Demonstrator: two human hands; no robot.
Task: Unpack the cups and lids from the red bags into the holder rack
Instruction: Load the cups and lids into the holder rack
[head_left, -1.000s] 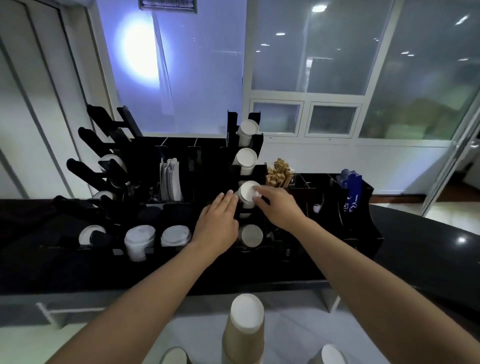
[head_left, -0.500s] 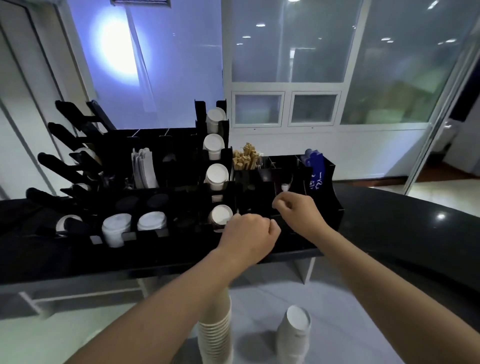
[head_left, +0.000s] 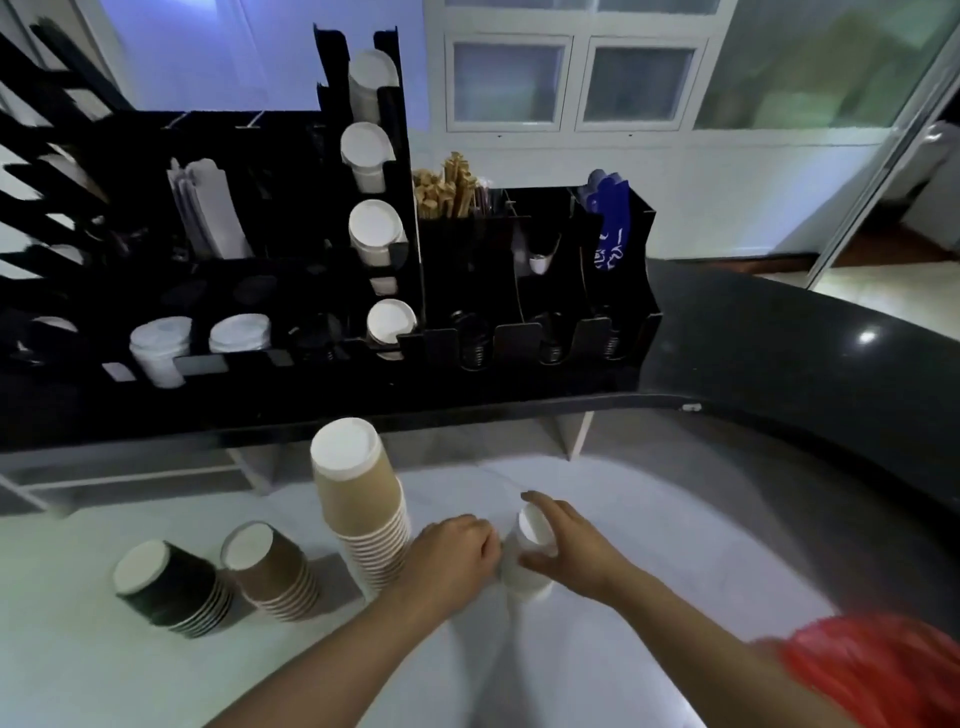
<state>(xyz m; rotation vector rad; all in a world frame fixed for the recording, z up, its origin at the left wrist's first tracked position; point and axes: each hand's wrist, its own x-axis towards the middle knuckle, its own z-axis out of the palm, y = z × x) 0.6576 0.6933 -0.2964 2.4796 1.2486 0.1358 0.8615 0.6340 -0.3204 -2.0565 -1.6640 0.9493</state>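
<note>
A short stack of small white paper cups (head_left: 530, 558) stands upside down on the pale, smooth lower counter (head_left: 675, 545), its flat round base facing up. The right hand (head_left: 569, 545) wraps it from the right: the fingers (head_left: 540, 503) curl over the top rim and the thumb hooks round the lower side, grasping the stack. The left hand (head_left: 457, 551) is pressed against the stack's left side with its fingers curled in; whether they grip the cups or only rest against them I cannot tell.

Just left of the hands rises a tall stack of tan cups (head_left: 361, 499), ribbed where the rolled white rims nest below. Further left lie two shorter stacks, tilted over: a brown stack (head_left: 270, 571) and a black stack (head_left: 169, 587), each showing a white disc of a base. At the lower right corner sits a crumpled red bag (head_left: 878, 670), thin and glossy, blurred.

Beyond, on the dark polished upper counter (head_left: 779, 364), stands the black holder rack (head_left: 291, 291), made of flat glossy panels. Its upright column holds four white cup stacks (head_left: 374, 231) lying in slots one above another, bases outward. In the low front row sit white domed lids (head_left: 239, 332) and a stack of white lidded cups (head_left: 158, 345). White flat sleeves (head_left: 210, 213) stand in a rear slot, wooden stirrers (head_left: 447, 187) bristle from a compartment to the right, and blue packets (head_left: 608, 223) fill the far right one.
</note>
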